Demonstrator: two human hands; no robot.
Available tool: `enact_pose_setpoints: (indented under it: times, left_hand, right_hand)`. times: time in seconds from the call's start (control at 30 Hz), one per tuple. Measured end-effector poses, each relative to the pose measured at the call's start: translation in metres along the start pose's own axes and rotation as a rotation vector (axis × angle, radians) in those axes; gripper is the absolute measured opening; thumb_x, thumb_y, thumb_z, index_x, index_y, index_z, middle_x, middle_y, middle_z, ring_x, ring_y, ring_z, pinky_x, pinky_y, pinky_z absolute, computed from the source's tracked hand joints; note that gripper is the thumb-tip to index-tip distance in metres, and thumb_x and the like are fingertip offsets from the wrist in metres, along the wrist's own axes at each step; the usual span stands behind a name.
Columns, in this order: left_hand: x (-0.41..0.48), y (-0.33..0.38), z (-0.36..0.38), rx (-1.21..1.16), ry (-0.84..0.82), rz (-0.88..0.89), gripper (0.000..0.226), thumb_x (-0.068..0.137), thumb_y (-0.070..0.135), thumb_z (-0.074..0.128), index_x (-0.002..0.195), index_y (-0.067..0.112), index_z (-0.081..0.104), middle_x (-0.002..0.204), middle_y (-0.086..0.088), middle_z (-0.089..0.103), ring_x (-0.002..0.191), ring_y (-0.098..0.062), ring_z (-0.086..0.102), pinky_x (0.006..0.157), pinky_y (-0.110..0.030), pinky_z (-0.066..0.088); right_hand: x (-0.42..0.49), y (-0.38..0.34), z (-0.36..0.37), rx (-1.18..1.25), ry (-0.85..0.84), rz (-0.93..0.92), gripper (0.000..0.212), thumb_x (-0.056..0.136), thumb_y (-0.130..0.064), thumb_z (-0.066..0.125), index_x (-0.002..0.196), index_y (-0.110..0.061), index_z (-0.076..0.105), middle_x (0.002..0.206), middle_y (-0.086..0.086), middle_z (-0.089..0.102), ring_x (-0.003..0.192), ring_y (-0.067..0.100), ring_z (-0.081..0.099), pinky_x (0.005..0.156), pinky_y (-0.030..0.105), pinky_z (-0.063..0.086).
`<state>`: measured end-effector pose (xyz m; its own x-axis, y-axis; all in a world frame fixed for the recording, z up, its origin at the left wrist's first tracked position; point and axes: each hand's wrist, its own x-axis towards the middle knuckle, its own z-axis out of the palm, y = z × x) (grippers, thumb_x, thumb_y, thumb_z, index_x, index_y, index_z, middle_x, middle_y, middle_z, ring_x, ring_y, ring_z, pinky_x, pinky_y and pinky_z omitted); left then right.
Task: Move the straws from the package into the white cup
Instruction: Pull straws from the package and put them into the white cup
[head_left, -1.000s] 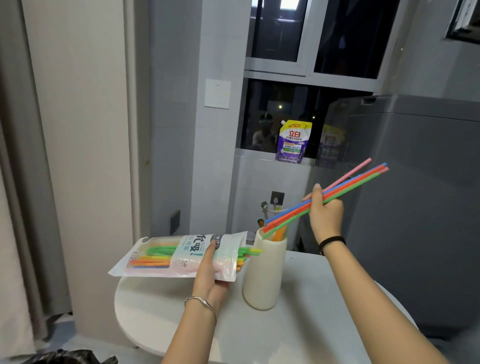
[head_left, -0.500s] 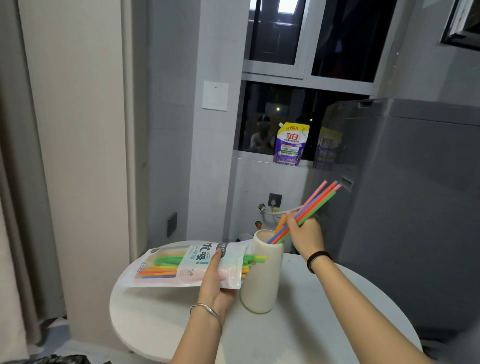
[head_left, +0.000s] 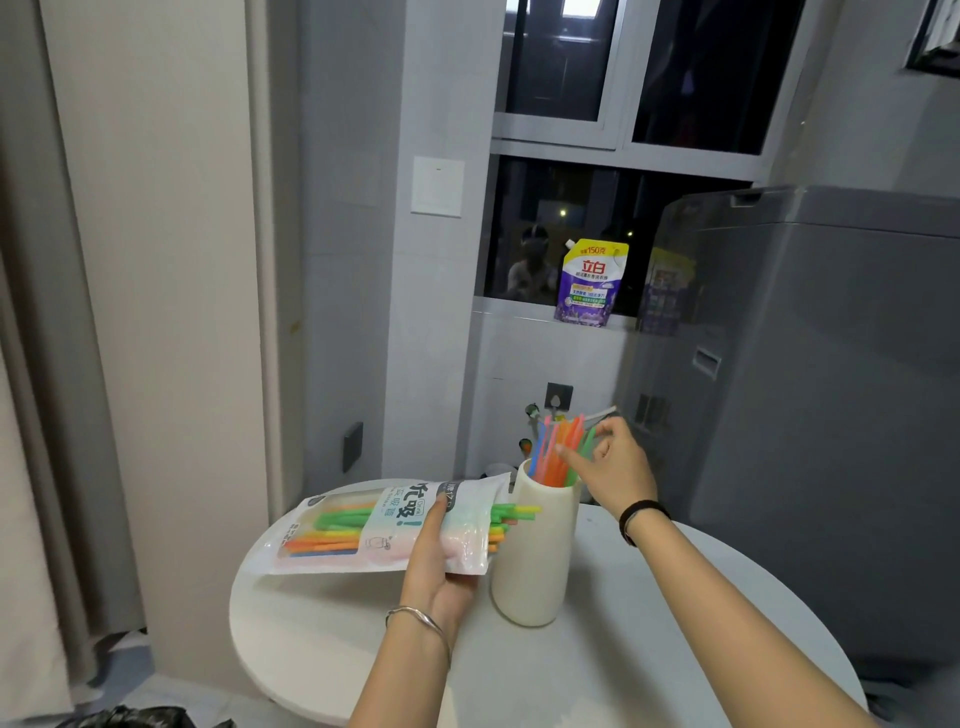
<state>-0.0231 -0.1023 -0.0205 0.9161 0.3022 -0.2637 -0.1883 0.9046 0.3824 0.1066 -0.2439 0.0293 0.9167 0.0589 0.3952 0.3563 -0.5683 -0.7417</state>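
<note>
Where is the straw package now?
Head view, left of centre: the left hand holds the straw package over the round table, its open end beside the white cup.

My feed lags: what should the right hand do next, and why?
Probably move the right hand from the straws standing in the white cup to the straw ends poking out of the package, which the left hand grips beside the cup; many straws lie inside it.

Round white table (head_left: 571, 686) carries 1 white cup (head_left: 535, 561) (upright).
</note>
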Motion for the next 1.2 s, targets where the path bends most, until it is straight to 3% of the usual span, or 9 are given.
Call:
enact_pose_setpoints:
  times: [0.07,0.13,0.27,0.33,0.47,0.7,0.83,1.0,1.2]
  left_hand:
    - [0.000,0.000,0.000,-0.001,0.006,-0.003,0.008,0.093,0.019,0.059,0.097,0.013,0.057,0.060,-0.011,0.074,0.046,-0.024,0.069,0.044,-0.037,0.057]
    - [0.000,-0.001,0.000,-0.010,0.018,-0.003,0.008,0.092,0.019,0.060,0.097,0.015,0.056,0.060,-0.010,0.074,0.046,-0.024,0.070,0.044,-0.038,0.057]
    - [0.000,-0.002,0.000,-0.031,0.030,-0.005,0.010,0.092,0.017,0.061,0.100,0.014,0.056,0.065,-0.011,0.074,0.050,-0.025,0.071,0.043,-0.038,0.058]
    - [0.000,-0.002,0.000,-0.019,0.026,-0.007,0.013,0.092,0.018,0.061,0.103,0.013,0.056,0.070,-0.013,0.074,0.054,-0.027,0.070,0.043,-0.036,0.057]
    - [0.000,-0.001,-0.002,-0.018,0.020,0.013,0.018,0.092,0.018,0.061,0.108,0.014,0.055,0.072,-0.012,0.075,0.052,-0.026,0.071,0.043,-0.036,0.058]
    - [0.002,0.001,-0.006,-0.024,0.032,0.034,0.039,0.091,0.017,0.063,0.128,0.017,0.051,0.070,-0.010,0.076,0.055,-0.026,0.072,0.042,-0.037,0.057]
    - [0.003,0.005,-0.007,-0.005,0.040,0.037,0.053,0.091,0.018,0.063,0.141,0.016,0.046,0.109,-0.013,0.068,0.081,-0.028,0.066,0.048,-0.041,0.059]
    - [0.002,0.005,-0.006,-0.017,0.044,0.061,0.056,0.089,0.016,0.065,0.141,0.018,0.045,0.121,-0.013,0.066,0.086,-0.028,0.066,0.057,-0.048,0.058]
    - [0.002,0.002,-0.005,-0.035,0.032,0.063,0.053,0.090,0.015,0.064,0.140,0.018,0.045,0.111,-0.011,0.068,0.085,-0.029,0.066,0.052,-0.045,0.059]
  right_hand:
    - [0.000,0.000,-0.001,0.053,0.064,-0.052,0.049,0.071,-0.036,0.077,0.108,-0.022,0.047,0.082,-0.007,0.053,0.084,0.020,0.056,0.069,0.035,0.050]
    - [0.001,-0.001,0.000,0.115,0.080,-0.115,0.069,0.073,-0.028,0.077,0.130,-0.022,0.039,0.118,0.003,0.055,0.109,0.021,0.054,0.087,0.039,0.052]
    - [-0.001,0.001,0.004,0.048,-0.142,-0.190,0.074,0.085,-0.029,0.064,0.146,-0.025,0.024,0.151,0.000,0.032,0.136,0.020,0.035,0.106,0.042,0.039]
    - [-0.002,0.002,0.006,-0.005,-0.199,-0.201,0.063,0.091,-0.036,0.055,0.146,-0.024,0.027,0.152,0.000,0.031,0.138,0.021,0.033,0.110,0.043,0.036]
    - [-0.012,-0.007,0.008,0.132,0.011,-0.216,0.054,0.092,-0.048,0.044,0.142,-0.030,0.035,0.154,-0.005,0.028,0.141,0.015,0.025,0.112,0.039,0.026]
    - [-0.017,-0.006,0.014,-0.148,0.088,-0.300,0.023,0.085,-0.037,0.063,0.090,-0.017,0.073,0.145,-0.001,0.044,0.142,0.021,0.020,0.115,0.037,0.010]
    - [-0.008,-0.014,-0.001,0.035,0.198,-0.208,0.033,0.094,-0.030,0.048,0.079,-0.011,0.071,0.136,0.003,0.053,0.139,0.022,0.027,0.115,0.039,0.012]
    - [-0.001,-0.011,-0.010,-0.028,0.093,-0.122,0.019,0.092,-0.025,0.055,0.100,-0.015,0.069,0.144,0.005,0.043,0.140,0.023,0.026,0.116,0.043,0.017]
    - [-0.027,-0.010,-0.003,0.135,0.186,-0.171,0.039,0.088,-0.014,0.060,0.126,-0.016,0.053,0.141,0.003,0.043,0.133,0.018,0.037,0.113,0.037,0.029]
